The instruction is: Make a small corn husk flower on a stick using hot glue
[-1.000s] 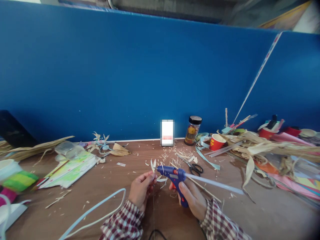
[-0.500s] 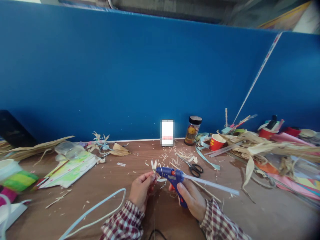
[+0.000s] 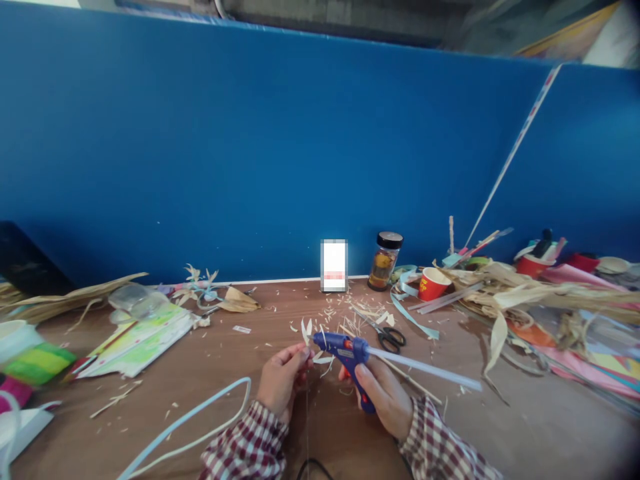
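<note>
My right hand is wrapped around the handle of a blue glue gun, whose nozzle points left. A long clear glue stick juts out of its back end. Between the pinched thumb and fingers of my left hand is a small piece of pale husk with leaf-like tips; its lower part is hidden by the fingers. The nozzle is right beside this husk piece, and whether they touch I cannot tell. Black-handled scissors lie just beyond the glue gun.
Pale scraps litter the table. A dark-lidded jar and a red paper cup stand at the back, near dried husks. At left lie a painted sheet and a pale blue cord loop. A blue partition rises behind.
The glue gun's nozzle has shifted very slightly right, away from the husk tips. Both hands keep nearly the same place and hold.
</note>
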### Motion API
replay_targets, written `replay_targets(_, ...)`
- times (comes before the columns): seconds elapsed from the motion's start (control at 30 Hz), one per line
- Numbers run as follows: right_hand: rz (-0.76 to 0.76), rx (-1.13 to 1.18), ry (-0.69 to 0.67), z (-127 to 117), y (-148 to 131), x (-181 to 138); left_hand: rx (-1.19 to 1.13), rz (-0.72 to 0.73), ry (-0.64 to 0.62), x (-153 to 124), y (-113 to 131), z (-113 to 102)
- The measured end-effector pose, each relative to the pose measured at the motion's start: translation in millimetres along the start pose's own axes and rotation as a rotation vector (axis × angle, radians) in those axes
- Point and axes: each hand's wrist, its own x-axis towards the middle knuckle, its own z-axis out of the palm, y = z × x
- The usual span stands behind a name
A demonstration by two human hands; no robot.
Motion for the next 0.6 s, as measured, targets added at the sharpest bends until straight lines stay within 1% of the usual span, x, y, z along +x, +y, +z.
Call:
replay_targets(0.17, 0.011, -0.024, -0.031, -1.4, -3.7, 0.3, -0.01, 0.006, 0.012, -1.0, 1.5, 1.5)
replay_targets(0.3, -0.007, 0.004, 0.007, -1.3, -2.6, -0.2, -0.01, -0.003, 0.022, -1.5, 1.8, 1.8)
replay_targets(0.47, -0.017, -0.037, 0.0, -0.8, -1.9, -0.6, -0.02, 0.0, 0.0, -1.8, 1.4, 1.3)
replay_targets(0.6, -0.018, 0.003, 0.027, -0.2, 0.0, -0.4, -0.015, -0.008, 0.024, -1.9, 0.7, 1.6)
